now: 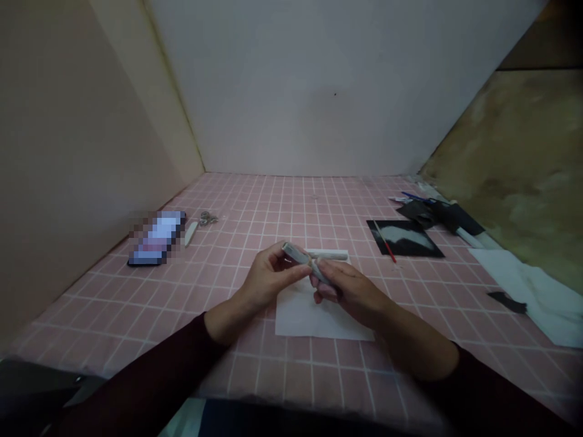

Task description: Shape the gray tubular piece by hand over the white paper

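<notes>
My left hand (271, 276) and my right hand (348, 285) meet over a white sheet of paper (314, 321). Between them they grip a slim grey-white stick-like roll (296, 254), tilted with its upper end toward the left. Fingers of both hands are closed round it and hide part of its length; its material is not plain. Just behind the fingers lies a similar pale roll (334, 256), at the far edge of the paper.
On the left lie a phone (157, 240), a white strip-like tool (191, 233) and scissors (208, 218). To the right are a red brush (389, 247) on a black sheet (419, 249), dark scraps (416, 212), white paper (537, 297) and a black piece (507, 301). Walls bound the pink checked table (191, 358).
</notes>
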`<state>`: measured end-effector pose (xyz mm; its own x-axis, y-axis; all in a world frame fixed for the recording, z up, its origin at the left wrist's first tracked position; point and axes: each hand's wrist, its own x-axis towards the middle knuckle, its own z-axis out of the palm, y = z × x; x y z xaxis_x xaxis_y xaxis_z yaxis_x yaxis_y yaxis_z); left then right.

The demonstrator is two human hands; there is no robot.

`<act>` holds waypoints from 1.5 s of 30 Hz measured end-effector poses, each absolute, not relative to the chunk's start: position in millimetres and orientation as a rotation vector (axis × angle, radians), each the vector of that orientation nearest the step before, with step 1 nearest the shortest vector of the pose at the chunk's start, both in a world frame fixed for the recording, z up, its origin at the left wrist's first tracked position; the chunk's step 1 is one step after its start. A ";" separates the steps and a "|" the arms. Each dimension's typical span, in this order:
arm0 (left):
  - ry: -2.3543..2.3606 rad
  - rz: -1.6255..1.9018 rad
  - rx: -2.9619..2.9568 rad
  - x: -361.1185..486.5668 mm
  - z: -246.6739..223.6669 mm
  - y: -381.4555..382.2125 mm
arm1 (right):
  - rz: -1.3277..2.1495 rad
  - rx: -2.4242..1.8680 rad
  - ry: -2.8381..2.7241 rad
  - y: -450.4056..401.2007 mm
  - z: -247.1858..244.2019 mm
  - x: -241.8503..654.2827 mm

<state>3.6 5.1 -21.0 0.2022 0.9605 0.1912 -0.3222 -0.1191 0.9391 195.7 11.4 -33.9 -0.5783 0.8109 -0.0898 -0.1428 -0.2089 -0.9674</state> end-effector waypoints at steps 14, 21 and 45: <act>0.735 1.225 1.253 3.2 -20.5 5.6 | 1.867 -0.783 -1.409 9.9 -31.0 195.3; 0.746 1.218 1.288 -1.5 -23.2 6.5 | 1.912 -0.737 -1.394 10.4 -32.8 195.0; 0.735 1.268 1.295 -2.0 -22.3 8.9 | 1.871 -0.767 -1.388 11.4 -31.1 196.5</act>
<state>-2.0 8.9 -22.3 0.2273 0.9432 0.2422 -0.2585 -0.1813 0.9489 196.5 11.4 -31.1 -0.5987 0.7985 -0.0625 -0.1715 -0.2040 -0.9638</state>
